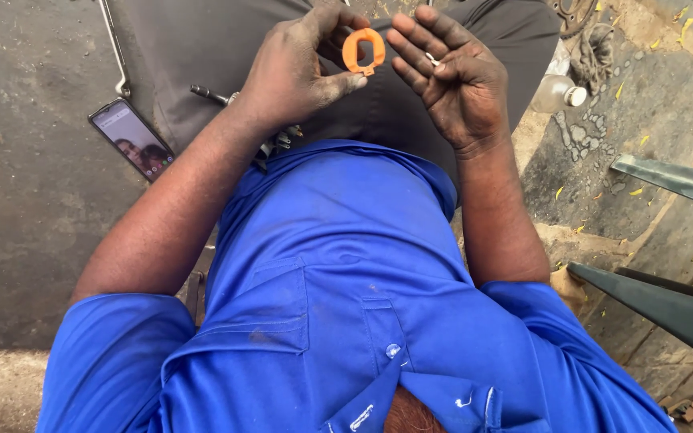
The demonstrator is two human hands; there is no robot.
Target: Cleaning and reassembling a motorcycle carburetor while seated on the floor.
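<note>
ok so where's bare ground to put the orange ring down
Free: the dark floor left of the phone. Crowded: the right side, with the bottle and green metal bars. The left hand holds the orange ring.

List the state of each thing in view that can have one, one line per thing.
Left hand: pinching the orange plastic open ring.
Orange plastic open ring: held up off the lap, its gap pointing down.
Right hand: open, palm up, a small pale piece lying on its fingers.
Black smartphone: lying flat on the ground, screen lit.
Clear plastic bottle: lying on its side, cap on.
</note>
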